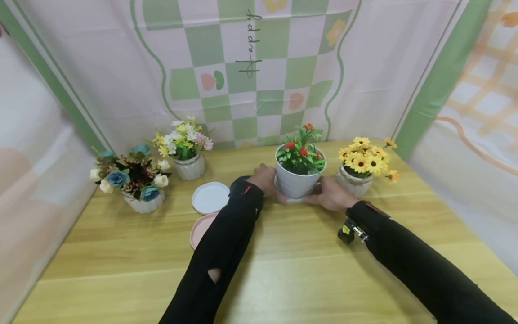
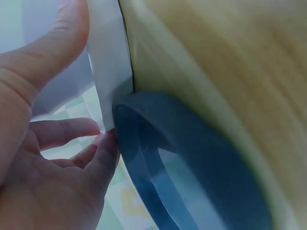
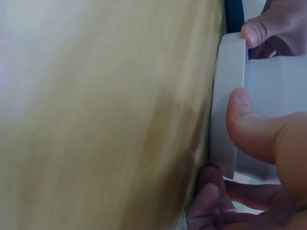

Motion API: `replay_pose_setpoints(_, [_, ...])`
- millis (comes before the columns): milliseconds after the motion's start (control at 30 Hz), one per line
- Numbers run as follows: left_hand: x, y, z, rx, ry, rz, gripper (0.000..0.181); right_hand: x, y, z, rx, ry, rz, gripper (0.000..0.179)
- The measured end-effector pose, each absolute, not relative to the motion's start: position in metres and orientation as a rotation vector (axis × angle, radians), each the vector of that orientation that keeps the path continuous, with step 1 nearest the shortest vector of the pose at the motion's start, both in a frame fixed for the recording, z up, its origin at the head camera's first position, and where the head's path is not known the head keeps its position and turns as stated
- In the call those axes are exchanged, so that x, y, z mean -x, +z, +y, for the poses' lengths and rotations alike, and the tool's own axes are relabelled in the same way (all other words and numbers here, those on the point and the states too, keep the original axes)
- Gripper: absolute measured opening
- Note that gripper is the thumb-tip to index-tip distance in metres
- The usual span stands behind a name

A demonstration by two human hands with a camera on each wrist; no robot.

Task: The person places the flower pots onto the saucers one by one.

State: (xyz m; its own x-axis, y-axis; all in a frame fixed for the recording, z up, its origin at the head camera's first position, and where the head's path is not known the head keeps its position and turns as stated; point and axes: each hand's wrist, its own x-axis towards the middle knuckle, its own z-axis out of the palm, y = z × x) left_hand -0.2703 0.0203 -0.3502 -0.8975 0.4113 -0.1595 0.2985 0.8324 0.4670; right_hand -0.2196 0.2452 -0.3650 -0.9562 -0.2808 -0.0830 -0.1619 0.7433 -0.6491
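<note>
A white flowerpot with red flowers and green leaves stands on a white saucer between my hands. My left hand grips the saucer's left side, the thumb up by the pot and the fingertips at the saucer's edge in the left wrist view. On the opposite side my right hand holds the saucer, its thumb over the rim and its other fingers curled at the lower edge. A dark blue round dish lies right beside the saucer, close to the left fingertips; the left sleeve mostly hides it in the head view.
Yellow flowers in a pale pot stand just right of my right hand. At left are a pot of mixed flowers and a pot of blue and cream roses. A white plate and a pink plate lie by my left forearm.
</note>
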Motion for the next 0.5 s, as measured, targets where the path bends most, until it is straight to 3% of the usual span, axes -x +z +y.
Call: replay_pose_setpoints(500, [0.299,-0.351,0.028,-0.476,0.629,2.787,0.081,0.242,-0.359,0.235,0.114,-1.027,2.785,0.069])
